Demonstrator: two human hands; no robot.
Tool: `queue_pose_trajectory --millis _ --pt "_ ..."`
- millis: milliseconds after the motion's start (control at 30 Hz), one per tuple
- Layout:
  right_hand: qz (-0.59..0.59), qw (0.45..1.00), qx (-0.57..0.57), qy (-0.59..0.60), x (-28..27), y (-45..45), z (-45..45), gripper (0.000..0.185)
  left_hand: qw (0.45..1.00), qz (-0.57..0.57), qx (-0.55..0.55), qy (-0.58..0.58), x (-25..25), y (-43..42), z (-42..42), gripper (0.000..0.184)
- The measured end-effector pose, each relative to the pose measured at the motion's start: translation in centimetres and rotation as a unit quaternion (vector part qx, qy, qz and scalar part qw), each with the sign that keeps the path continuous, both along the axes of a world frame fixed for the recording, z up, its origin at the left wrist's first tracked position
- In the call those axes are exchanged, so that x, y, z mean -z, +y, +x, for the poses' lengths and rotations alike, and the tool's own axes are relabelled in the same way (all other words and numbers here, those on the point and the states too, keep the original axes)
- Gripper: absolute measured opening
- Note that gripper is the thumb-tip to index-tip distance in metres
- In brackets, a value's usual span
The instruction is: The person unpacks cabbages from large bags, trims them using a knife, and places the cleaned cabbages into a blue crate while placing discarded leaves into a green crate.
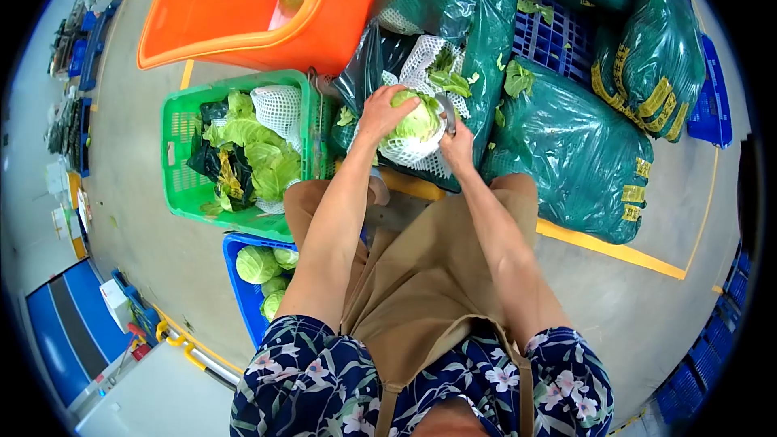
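My left hand (384, 116) is curved over the side of a pale green cabbage (418, 123) and grips it. White foam netting (409, 151) covers the cabbage's lower part. My right hand (457, 148) is closed around a knife with a curved metal blade (446, 112), which lies close against the cabbage's right side. Behind them, loose foam netting (421, 65) and a torn green leaf (447, 78) rest on a dark green plastic bag (477, 57). The knife's handle is mostly hidden in my fingers.
At left stands a green crate (231, 222) holding leaves, netting and plastic scraps. Below it, a blue crate (243, 295) contains several trimmed cabbages (257, 265). An orange tub (243, 40) is at upper left. Bulging green bags (566, 154) lie at right, near a blue plastic pallet (554, 40).
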State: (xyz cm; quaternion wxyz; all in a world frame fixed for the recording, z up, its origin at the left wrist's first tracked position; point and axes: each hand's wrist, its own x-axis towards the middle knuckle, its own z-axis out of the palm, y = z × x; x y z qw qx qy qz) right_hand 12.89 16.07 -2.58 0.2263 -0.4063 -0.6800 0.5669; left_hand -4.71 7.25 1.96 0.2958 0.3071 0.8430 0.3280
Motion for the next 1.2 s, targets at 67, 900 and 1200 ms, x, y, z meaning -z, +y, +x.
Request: queue_pose_trajectory --millis 67,900,1200 --pt "0.057 0.991 -0.029 -0.115 3.1 2.3 0.2 0.022 0.998 -0.027 -0.054 -0.008 -0.9 0.0 0.3 0.065" --pt "0.114 0.953 -0.129 -0.25 -3.5 -3.4 1.9 0.022 0.927 -0.172 -0.333 0.006 -3.0 2.8 6.9 0.057" --pt "0.068 0.953 -0.127 -0.267 -3.4 -3.1 1.7 0.022 0.92 -0.141 -0.362 0.058 -1.6 3.6 6.1 0.045"
